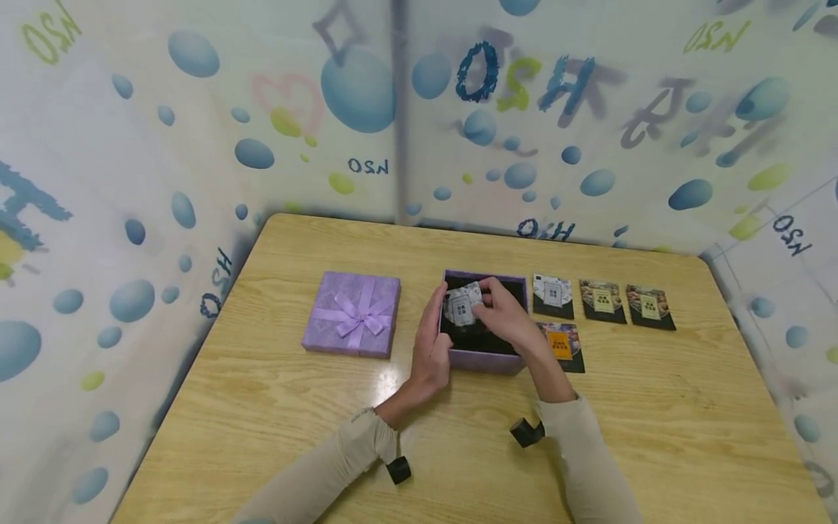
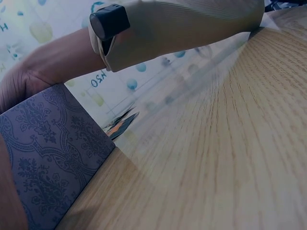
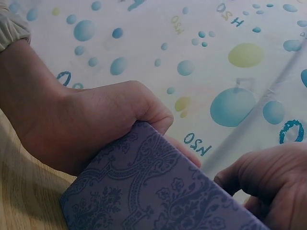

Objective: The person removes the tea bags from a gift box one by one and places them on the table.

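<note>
A purple patterned gift box (image 1: 487,362) stands uncovered on the table, its inside black. My left hand (image 1: 428,356) grips the box's left wall, fingers along the outside and thumb bent over the near corner. Over the box's opening, my right hand (image 1: 513,320) pinches the right edge of a small grey-and-white printed packet (image 1: 461,309). The right wrist view shows the left hand's bent thumb (image 3: 153,112) at the rim, with the right hand (image 3: 278,182) across from it. In the left wrist view, the patterned box wall (image 2: 53,153) hides the packet.
The purple lid (image 1: 350,313) with its ribbon bow lies left of the box. To the right lie a grey-white packet (image 1: 553,297), two yellow-green labelled packets (image 1: 602,300) and an orange-labelled one (image 1: 561,347) by the box's side. Patterned curtains surround the wooden table (image 1: 687,407).
</note>
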